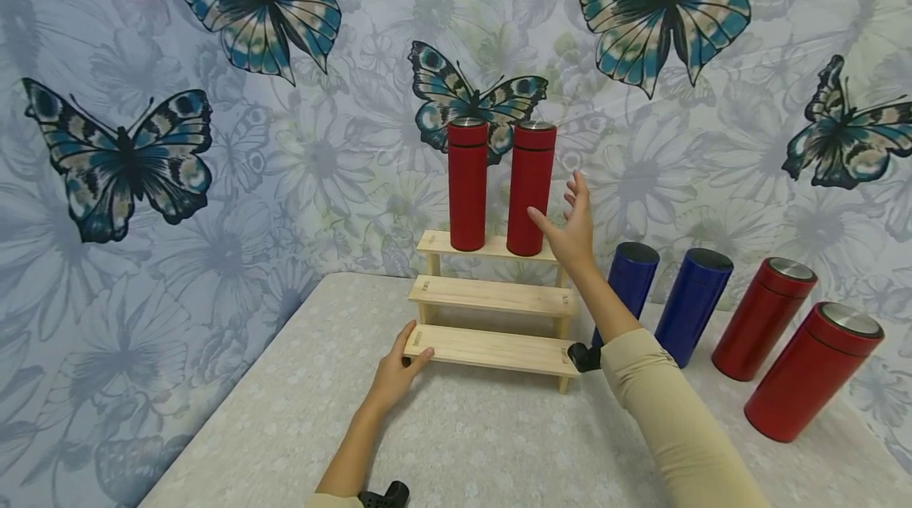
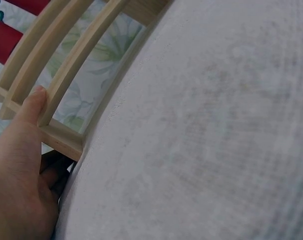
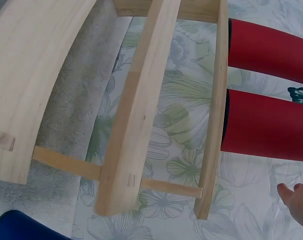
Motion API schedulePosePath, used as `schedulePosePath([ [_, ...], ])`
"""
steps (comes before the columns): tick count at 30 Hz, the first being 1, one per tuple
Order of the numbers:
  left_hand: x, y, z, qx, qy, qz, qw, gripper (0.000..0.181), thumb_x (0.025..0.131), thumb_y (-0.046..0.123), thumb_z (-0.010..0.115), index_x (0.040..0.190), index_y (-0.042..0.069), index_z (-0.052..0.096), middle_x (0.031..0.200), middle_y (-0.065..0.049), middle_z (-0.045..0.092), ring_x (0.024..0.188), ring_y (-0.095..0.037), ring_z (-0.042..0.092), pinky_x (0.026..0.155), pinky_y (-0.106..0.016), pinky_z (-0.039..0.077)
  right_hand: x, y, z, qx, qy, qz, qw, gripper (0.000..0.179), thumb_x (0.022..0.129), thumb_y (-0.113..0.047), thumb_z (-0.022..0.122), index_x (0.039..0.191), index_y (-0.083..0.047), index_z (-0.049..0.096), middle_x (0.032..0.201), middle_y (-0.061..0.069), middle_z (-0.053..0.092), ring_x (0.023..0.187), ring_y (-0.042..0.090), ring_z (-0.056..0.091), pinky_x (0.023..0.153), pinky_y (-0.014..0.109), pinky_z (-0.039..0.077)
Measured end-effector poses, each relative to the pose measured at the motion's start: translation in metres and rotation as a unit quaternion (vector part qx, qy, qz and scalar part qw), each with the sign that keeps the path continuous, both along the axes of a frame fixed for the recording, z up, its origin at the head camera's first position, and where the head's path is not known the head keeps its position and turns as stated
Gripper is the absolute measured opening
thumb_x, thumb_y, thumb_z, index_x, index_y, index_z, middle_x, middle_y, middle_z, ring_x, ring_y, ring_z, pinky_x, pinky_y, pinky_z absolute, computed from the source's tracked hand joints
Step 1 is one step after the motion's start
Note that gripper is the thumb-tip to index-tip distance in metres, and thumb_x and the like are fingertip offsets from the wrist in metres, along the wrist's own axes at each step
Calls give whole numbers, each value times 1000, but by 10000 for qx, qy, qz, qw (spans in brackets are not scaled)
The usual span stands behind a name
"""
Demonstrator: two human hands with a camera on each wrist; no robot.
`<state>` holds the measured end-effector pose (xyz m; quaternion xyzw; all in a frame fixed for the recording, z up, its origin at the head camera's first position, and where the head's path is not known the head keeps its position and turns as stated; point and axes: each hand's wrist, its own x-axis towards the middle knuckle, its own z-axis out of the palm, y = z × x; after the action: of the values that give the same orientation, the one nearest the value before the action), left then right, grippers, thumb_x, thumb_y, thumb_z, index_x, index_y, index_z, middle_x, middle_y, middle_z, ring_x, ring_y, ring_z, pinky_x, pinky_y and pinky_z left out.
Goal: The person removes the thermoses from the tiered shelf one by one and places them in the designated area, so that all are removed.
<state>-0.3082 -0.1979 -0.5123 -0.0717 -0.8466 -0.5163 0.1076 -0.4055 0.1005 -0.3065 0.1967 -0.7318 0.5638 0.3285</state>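
Note:
A three-tier wooden stand [image 1: 492,296] stands on the table, with two upright red thermos bottles on its top tier. My left hand [image 1: 394,372] grips the left end of the lowest tier, thumb on the board and fingers around the side. In the left wrist view, the left thumb [image 2: 34,102] presses at the wood. Beside the right-hand red bottle [image 1: 530,187], my right hand [image 1: 572,233] is raised with fingers spread and nothing held. The other red bottle [image 1: 467,183] stands to its left. In the right wrist view, only the fingertips [image 3: 291,195] show, apart from the bottles.
Right of the stand are two blue bottles, one [image 1: 693,306] fully beside the forearm and one [image 1: 632,278] partly behind it. Two more red bottles, one nearer [image 1: 812,373] and one behind [image 1: 762,320], stand farther right. A butterfly-print cloth [image 1: 370,120] hangs behind the table [image 1: 285,413].

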Motion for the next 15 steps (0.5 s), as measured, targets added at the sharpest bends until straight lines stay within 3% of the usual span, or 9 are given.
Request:
schedulePosePath([
  [4, 0, -1, 1, -23, -12, -6, 10000, 76, 86, 52, 57, 147, 25, 21, 142, -18, 36, 123, -39, 41, 97, -54, 35, -8, -7, 3, 218, -296, 151, 9992, 94, 82, -25, 71, 149, -18, 6, 146, 19, 22, 130, 38, 29, 102, 54, 28],
  [8, 1, -2, 1, -33, 18, -51, 10000, 77, 87, 50, 57, 148, 18, 21, 142, -20, 35, 123, -40, 41, 96, -54, 36, -14, -13, 5, 370, -508, 228, 9978, 98, 83, -27, 71, 149, -22, -1, 149, 19, 17, 131, 37, 28, 101, 55, 28],
  [15, 1, 1, 0, 3, 40, -59, 10000, 77, 88, 47, 58, 147, 15, 21, 141, -21, 36, 122, -39, 43, 95, -52, 38, -26, -19, -1, 470, -467, 313, 9973, 98, 85, -21, 69, 149, -23, -5, 150, 12, 18, 130, 33, 31, 101, 49, 33],
])
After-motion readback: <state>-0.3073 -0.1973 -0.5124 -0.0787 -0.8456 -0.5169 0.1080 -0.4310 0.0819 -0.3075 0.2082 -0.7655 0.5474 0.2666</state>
